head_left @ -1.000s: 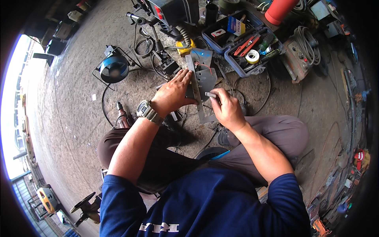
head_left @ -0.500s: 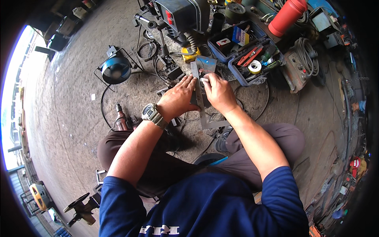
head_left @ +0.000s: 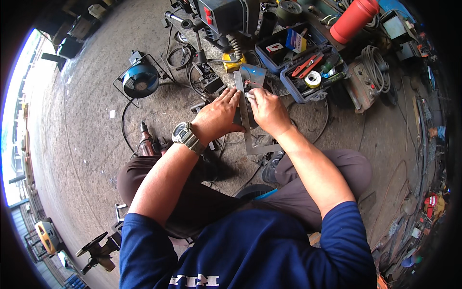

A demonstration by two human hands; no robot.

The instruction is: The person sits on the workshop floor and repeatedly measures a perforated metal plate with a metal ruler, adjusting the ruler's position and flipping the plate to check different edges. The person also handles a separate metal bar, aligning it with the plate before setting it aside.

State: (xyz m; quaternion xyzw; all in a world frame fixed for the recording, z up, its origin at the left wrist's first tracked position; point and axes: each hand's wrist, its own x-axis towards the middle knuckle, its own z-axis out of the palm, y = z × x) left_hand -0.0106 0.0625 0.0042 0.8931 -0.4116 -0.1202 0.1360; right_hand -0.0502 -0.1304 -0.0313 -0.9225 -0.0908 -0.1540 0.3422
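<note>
A steel L-shaped square [head_left: 244,113] lies over a dark flat metal piece, most of which is hidden under my hands. My left hand [head_left: 220,115] rests flat across the square's long blade, fingers stretched forward and thumb out to the side. Just right of the blade, my right hand [head_left: 270,111] is closed in a pinch on a short pale stick [head_left: 249,95], whose kind I cannot make out. Its tip is close to the blade's edge. The square's short arm [head_left: 264,149] points right, near my shoe.
An open blue toolbox [head_left: 301,94] with tools and a tape roll stands ahead on the right. A blue fan [head_left: 140,81] and a drill [head_left: 146,138] are on the left. Ahead is a dark machine [head_left: 226,17]; a red cylinder [head_left: 353,21] and cable-topped box [head_left: 365,82] lie right.
The whole view has shifted slightly. Both hands keep nearly the same places against the square, the left flat on it and the right pinching the pale stick.
</note>
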